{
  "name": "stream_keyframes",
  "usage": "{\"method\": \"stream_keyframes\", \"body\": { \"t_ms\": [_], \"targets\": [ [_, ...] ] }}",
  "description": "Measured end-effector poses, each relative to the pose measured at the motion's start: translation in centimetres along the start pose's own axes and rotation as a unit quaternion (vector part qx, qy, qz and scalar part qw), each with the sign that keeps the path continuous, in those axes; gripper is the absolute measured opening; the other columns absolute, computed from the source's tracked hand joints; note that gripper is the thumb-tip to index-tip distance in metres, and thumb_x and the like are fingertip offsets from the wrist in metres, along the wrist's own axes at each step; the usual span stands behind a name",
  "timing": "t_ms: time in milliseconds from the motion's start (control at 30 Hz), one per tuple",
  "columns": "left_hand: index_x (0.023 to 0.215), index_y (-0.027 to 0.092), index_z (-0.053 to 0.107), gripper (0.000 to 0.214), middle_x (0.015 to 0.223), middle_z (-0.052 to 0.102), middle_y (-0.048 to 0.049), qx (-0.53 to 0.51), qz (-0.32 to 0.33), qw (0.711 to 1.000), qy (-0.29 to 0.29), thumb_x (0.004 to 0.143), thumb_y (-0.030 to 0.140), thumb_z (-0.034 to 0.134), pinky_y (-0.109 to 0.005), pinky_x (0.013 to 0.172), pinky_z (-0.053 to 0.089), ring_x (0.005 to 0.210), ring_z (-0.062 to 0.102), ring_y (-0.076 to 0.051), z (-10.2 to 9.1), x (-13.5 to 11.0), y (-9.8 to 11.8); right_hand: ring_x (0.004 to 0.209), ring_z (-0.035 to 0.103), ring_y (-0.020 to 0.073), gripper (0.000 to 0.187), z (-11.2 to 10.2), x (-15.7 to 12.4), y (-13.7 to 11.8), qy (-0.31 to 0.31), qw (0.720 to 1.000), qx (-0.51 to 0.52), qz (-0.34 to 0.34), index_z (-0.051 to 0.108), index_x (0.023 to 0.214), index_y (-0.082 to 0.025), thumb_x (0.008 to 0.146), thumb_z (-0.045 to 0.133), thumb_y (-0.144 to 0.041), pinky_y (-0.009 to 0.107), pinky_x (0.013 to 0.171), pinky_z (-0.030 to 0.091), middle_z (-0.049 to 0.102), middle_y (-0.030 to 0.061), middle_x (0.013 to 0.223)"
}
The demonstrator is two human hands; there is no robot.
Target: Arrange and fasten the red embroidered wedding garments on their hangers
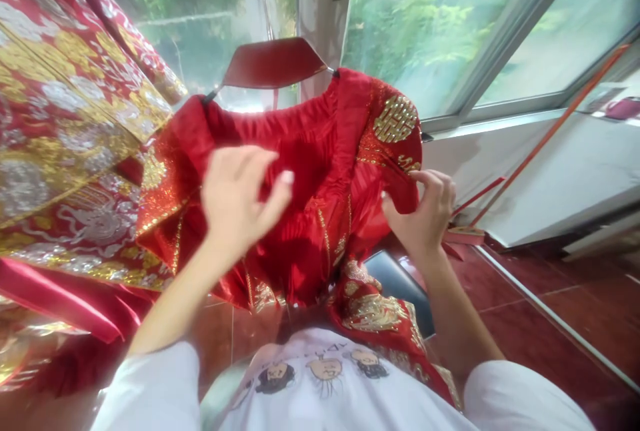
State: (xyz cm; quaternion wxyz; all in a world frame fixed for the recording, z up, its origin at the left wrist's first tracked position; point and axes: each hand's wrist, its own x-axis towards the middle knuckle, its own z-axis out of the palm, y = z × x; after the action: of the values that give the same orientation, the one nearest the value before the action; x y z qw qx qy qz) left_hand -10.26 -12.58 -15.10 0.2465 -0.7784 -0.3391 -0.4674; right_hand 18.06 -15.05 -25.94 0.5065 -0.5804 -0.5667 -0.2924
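A red garment with gold embroidery hangs over the back of a dark red chair in front of me. My left hand is raised before the red lining, fingers curled loosely and thumb out, touching or just off the cloth. My right hand pinches the garment's right edge below a round gold emblem. The lower part of the garment drapes onto my lap.
A large red, gold and silver embroidered cloth hangs at the left. Windows fill the wall behind the chair. A white sill or ledge with red sticks leaning on it lies at right, above a red tiled floor.
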Motion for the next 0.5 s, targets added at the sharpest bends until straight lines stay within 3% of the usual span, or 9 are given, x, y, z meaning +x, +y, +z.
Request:
{"method": "stream_keyframes", "body": {
  "t_ms": [67,133,233,300,367,500],
  "targets": [
    [0.115,0.021,0.058,0.038,0.107,0.068,-0.0087,-0.078,-0.03,0.992,-0.1,0.091,0.049,0.05,-0.041,0.084,0.049,0.101,0.061,-0.027,3.0,0.6,3.6,0.095,0.056,0.0247,0.028,0.4,-1.0,0.6,-0.026,0.998,0.013,0.061,0.047,0.102,-0.019,0.077,0.057,-0.025,0.04,0.082,0.048,0.056,0.0114,0.101],
    [0.125,0.017,0.051,0.053,0.109,0.066,-0.0129,-0.131,-0.077,0.974,-0.171,0.087,0.054,0.056,-0.041,0.079,0.051,0.102,0.062,-0.03,6.3,1.6,5.9,0.086,0.057,0.0224,0.025,0.5,-1.3,1.5,-0.049,0.994,0.024,0.098,0.045,0.1,-0.02,0.076,0.052,-0.022,0.037,0.077,0.048,0.055,0.0089,0.093],
    [0.122,0.018,0.051,0.038,0.095,0.067,-0.01,-0.218,-0.136,0.941,-0.221,0.092,0.04,0.056,-0.039,0.074,0.053,0.09,0.066,-0.027,9.7,3.5,6.3,0.076,0.054,0.0206,0.022,-0.2,-1.4,2.4,-0.068,0.991,0.019,0.111,0.046,0.095,-0.021,0.074,0.051,-0.021,0.036,0.073,0.046,0.054,0.0059,0.083],
    [0.113,0.02,0.055,0.021,0.091,0.065,-0.0057,-0.293,-0.165,0.915,-0.223,0.098,0.027,0.043,-0.037,0.073,0.055,0.085,0.067,-0.022,10.0,5.0,5.2,0.07,0.051,0.0197,0.008,-0.9,-2.2,2.8,-0.045,0.994,-0.009,0.102,0.044,0.079,-0.022,0.076,0.052,-0.022,0.035,0.07,0.044,0.05,0.0045,0.073],
    [0.105,0.02,0.058,0.025,0.089,0.065,-0.0034,-0.358,-0.189,0.885,-0.228,0.1,0.02,0.033,-0.036,0.072,0.056,0.084,0.067,-0.019,9.1,6.5,3.9,0.065,0.046,0.0188,0.023,-1.2,-3.8,2.9,-0.031,0.996,-0.026,0.076,0.036,0.064,-0.021,0.079,0.052,-0.026,0.034,0.069,0.042,0.045,0.0041,0.063],
    [0.094,0.018,0.061,0.031,0.085,0.065,-0.0034,-0.404,-0.182,0.857,-0.262,0.101,0.019,0.03,-0.033,0.073,0.055,0.085,0.067,-0.018,7.5,7.5,2.5,0.059,0.044,0.0167,0.03,0.5,-7.8,2.4,-0.149,0.987,0.037,0.041,0.035,0.057,-0.02,0.085,0.044,-0.024,0.031,0.061,0.04,0.046,0.0054,0.058]
  ]
}}
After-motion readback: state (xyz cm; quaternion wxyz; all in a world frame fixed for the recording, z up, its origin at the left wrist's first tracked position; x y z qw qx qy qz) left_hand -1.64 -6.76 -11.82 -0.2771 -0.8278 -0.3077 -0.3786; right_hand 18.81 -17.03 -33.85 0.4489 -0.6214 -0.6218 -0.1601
